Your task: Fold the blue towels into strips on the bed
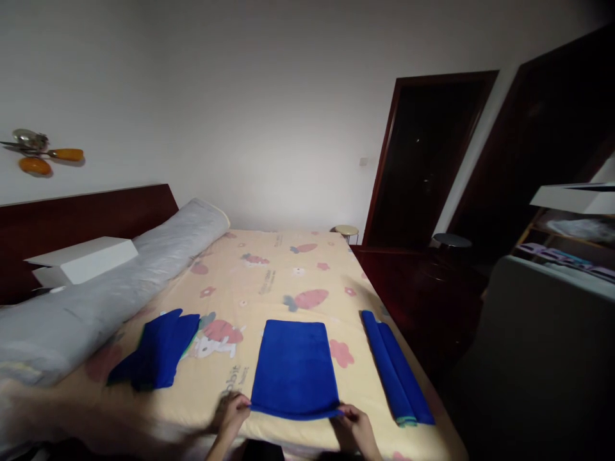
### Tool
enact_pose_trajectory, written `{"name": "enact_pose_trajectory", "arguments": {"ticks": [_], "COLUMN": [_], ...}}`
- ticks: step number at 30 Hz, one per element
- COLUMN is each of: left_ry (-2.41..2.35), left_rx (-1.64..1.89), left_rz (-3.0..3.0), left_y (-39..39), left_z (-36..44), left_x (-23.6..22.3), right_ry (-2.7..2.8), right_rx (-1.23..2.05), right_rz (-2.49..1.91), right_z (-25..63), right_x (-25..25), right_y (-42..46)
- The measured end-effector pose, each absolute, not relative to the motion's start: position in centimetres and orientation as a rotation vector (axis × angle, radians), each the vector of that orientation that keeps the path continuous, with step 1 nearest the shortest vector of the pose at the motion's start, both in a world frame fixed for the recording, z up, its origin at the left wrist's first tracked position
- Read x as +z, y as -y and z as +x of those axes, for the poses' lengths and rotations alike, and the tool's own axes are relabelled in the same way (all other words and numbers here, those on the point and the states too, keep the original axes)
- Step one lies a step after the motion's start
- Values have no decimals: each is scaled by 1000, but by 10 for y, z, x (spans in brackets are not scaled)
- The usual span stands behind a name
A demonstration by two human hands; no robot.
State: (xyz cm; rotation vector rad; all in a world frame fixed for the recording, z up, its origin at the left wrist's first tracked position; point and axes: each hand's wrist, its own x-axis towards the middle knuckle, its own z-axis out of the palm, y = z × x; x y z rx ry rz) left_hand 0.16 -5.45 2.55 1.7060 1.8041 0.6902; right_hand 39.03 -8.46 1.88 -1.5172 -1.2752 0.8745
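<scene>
A blue cloth point(295, 362) lies flat as a rectangle on the bed, its near edge turned up in a narrow strip. My left hand point(235, 412) pinches the near left corner of this cloth. At the near right corner, my right hand point(354, 422) grips the same strip between thumb and fingers. Rolled blue cloths point(396, 371) lie side by side to the right, with a green edge showing at the near end. To the left is a loose, crumpled pile of blue cloths point(161, 349).
The bed point(269, 275) has a cream sheet with carrot and rabbit prints. Along its left side lie a grey bedding roll point(163, 256) and a white box point(89, 259). Stools point(346, 230) stand beyond the bed. A dark panel point(533, 358) and shelves point(567, 237) are at right.
</scene>
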Motion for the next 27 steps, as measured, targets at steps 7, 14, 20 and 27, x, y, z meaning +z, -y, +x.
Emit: {"name": "enact_pose_trajectory", "arguments": {"ticks": [7, 14, 20, 27], "left_ry": [-1692, -1736, -1855, -1960], "left_rx": [791, 811, 751, 554], "left_rz": [1580, 1641, 1785, 1914], "left_y": [37, 30, 28, 40], "left_z": [-4, 2, 10, 17], "left_x": [23, 17, 17, 19], "right_ry": [1210, 1259, 1381, 1493], "right_rx": [987, 896, 794, 642], "right_rz": [-1493, -1624, -1731, -1827], "right_z": [389, 390, 389, 380], "right_x": [17, 14, 16, 16], "right_y": [74, 68, 63, 76]}}
